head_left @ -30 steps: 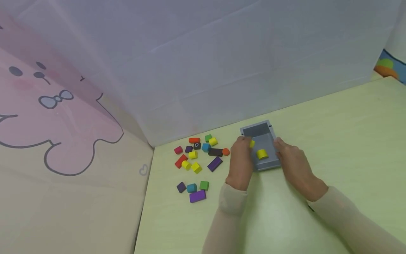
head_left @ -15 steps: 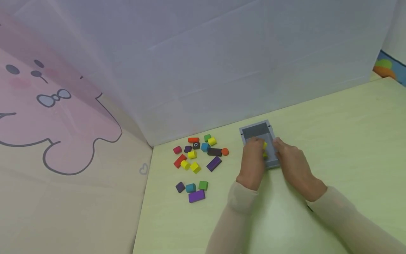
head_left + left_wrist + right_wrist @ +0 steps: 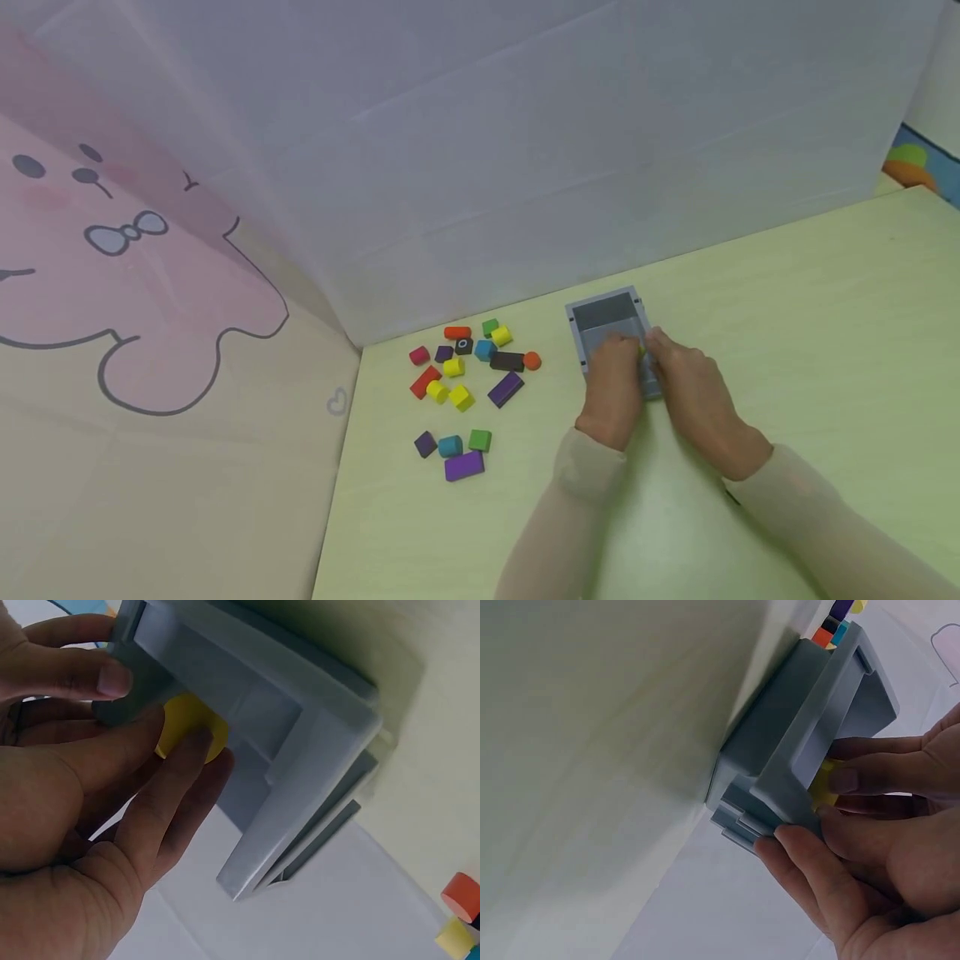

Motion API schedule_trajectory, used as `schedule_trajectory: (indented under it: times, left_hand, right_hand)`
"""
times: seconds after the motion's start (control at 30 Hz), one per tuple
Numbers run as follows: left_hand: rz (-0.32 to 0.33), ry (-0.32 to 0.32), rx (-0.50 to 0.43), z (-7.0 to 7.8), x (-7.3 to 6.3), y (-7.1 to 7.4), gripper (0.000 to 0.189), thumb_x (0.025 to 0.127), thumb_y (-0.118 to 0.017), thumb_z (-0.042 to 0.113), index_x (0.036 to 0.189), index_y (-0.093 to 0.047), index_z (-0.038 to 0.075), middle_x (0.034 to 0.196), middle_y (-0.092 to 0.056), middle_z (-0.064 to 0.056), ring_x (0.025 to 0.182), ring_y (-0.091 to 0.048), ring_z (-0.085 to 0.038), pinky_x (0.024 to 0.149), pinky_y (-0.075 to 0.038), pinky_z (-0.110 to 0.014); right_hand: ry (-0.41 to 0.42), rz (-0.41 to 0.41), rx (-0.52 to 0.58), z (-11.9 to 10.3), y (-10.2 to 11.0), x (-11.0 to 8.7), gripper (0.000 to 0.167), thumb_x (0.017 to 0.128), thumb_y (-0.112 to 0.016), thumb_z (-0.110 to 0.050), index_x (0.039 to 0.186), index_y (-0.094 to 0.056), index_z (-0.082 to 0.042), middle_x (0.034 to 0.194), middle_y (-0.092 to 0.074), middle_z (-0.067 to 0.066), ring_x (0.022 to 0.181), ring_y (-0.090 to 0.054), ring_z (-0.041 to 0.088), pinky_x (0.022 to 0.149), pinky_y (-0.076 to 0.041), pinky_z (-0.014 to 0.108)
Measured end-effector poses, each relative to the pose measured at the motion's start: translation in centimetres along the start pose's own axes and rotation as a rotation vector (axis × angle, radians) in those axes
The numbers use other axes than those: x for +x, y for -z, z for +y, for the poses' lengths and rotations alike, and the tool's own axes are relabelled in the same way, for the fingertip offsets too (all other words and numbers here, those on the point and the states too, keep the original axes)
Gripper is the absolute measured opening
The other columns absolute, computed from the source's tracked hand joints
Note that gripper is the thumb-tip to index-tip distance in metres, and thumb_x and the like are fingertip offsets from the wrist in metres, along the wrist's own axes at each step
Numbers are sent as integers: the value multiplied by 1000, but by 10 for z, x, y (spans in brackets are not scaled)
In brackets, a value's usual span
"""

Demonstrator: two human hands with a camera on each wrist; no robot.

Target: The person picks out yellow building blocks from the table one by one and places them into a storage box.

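Observation:
A small grey plastic bin [image 3: 576, 335] sits on the table. My right hand [image 3: 703, 400] grips its right side; in the right wrist view, thumb and fingers [image 3: 821, 877] hold the rim near a corner with stepped edges. My left hand [image 3: 617, 387] reaches into the bin with curled fingers. Between its thumb and fingertips it pinches a yellow cylinder block [image 3: 186, 724], whose round face shows in the left wrist view. From the head camera only a sliver of yellow shows between the two hands. Much of the bin's floor is hidden behind the left hand.
Left of the bin lie several loose coloured blocks, among them a purple bar [image 3: 506, 389], a black bar [image 3: 507, 361], an orange block [image 3: 532, 361] and a yellow cube [image 3: 461, 397]. Nearer is a small group with a green block [image 3: 480, 441]. A draped wall [image 3: 480, 208] borders the table's back.
My left hand has moved right across the inside of the bin toward the right hand. The yellow cylinder block seen on the bin's floor earlier is now covered. My right hand stays on the bin.

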State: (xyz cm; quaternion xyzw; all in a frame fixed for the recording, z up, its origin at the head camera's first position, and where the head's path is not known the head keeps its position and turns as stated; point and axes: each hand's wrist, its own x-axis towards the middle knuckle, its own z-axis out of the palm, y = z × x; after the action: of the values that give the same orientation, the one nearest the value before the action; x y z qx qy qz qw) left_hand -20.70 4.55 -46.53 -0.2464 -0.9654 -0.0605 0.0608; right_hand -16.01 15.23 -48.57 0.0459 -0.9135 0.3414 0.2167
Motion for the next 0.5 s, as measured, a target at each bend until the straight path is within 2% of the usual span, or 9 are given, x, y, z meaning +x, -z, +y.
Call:
schedule_trajectory:
  times: [0.17, 0.37, 0.5]
  left_hand:
    - [0, 11, 8, 1, 1, -5, 16, 90, -74, 1, 93, -79, 16, 90, -74, 4, 91, -69, -11, 78, -56, -22]
    - [-23, 31, -7, 4, 3, -12, 20, 96, -69, 5, 103, -83, 17, 93, -76, 3, 92, -70, -11, 83, -56, -21]
    - [-38, 54, 24, 6, 5, -15, 22, 97, -68, 7, 106, -83, 20, 94, -76, 3, 93, -71, -10, 83, -57, -20]
  right_hand:
    - [2, 13, 0, 2, -2, 0, 31, 91, -68, 14, 121, -68, 12, 121, -69, 35, 79, -69, 56, 57, -55, 63]
    - [1, 16, 3, 4, -5, -1, 24, 98, -62, 10, 122, -67, 12, 107, -70, 36, 74, -69, 55, 54, -53, 63]
    - [13, 19, -2, 4, -4, 0, 24, 99, -60, 10, 122, -67, 13, 108, -70, 36, 75, -69, 55, 54, -53, 64]
